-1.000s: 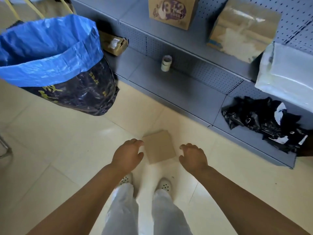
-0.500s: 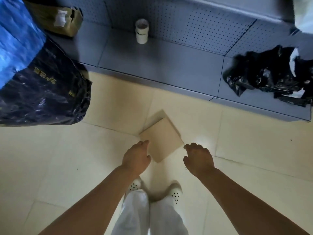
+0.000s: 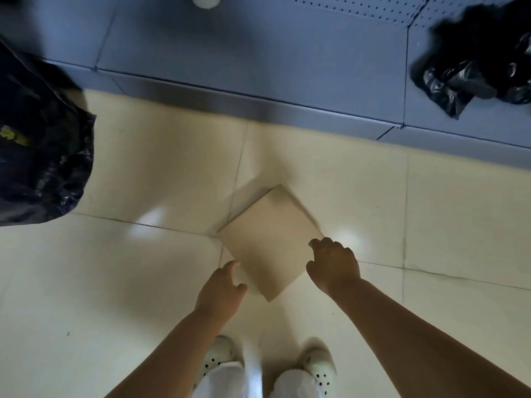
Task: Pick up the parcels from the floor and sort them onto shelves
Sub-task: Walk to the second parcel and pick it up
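Observation:
A flat, square brown cardboard parcel (image 3: pixel 270 239) lies on the cream tiled floor, turned like a diamond, just in front of my feet. My left hand (image 3: pixel 221 288) hovers at its near-left edge with fingers spread, holding nothing. My right hand (image 3: pixel 333 262) is at the parcel's right corner, fingers curled down over the edge; whether they touch it is unclear. The grey bottom shelf (image 3: pixel 258 61) runs across the top of the view.
A large dark bag (image 3: pixel 37 156) stands on the floor at the left. Black plastic parcels (image 3: pixel 474 67) lie on the shelf at the right. A white roll (image 3: pixel 205 0) sits at the top edge. My white shoes (image 3: pixel 316 366) stand below the parcel.
The view has dropped lower and closer to the floor. Both hands have reached down to the parcel's two sides, the right hand now at its right corner.

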